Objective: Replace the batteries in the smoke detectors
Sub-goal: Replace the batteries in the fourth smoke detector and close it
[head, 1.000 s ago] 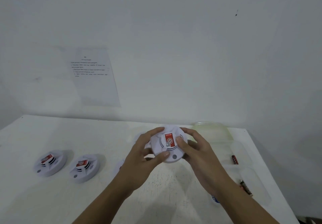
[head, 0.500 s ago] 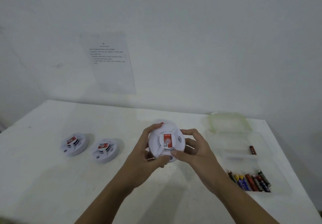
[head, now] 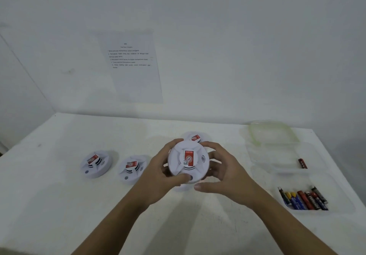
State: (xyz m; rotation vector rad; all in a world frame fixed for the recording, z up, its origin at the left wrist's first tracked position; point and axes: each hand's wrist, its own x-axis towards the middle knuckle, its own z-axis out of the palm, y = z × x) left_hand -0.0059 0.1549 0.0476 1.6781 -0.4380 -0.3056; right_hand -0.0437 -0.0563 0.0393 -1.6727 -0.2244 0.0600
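On the white table, at the near right, a row of red, blue and black cylindrical batteries is seen lying in a clear plastic tray. Above the middle of the table, a round white plastic smoke detector with a red label is held up, label side toward the camera. It is gripped from the left by the left hand, thumb laid over the lower rim, and from the right by the right hand, fingers curled at the upper rim and thumb at the lower edge. To the left, two more white detectors are set side by side, the left detector and the middle detector. Farther right, a single dark red battery lies in a second clear tray. Just behind the held one, a fourth detector is partly hidden. At the far right a green-rimmed clear lid is placed. A printed paper sheet is fixed to the wall.
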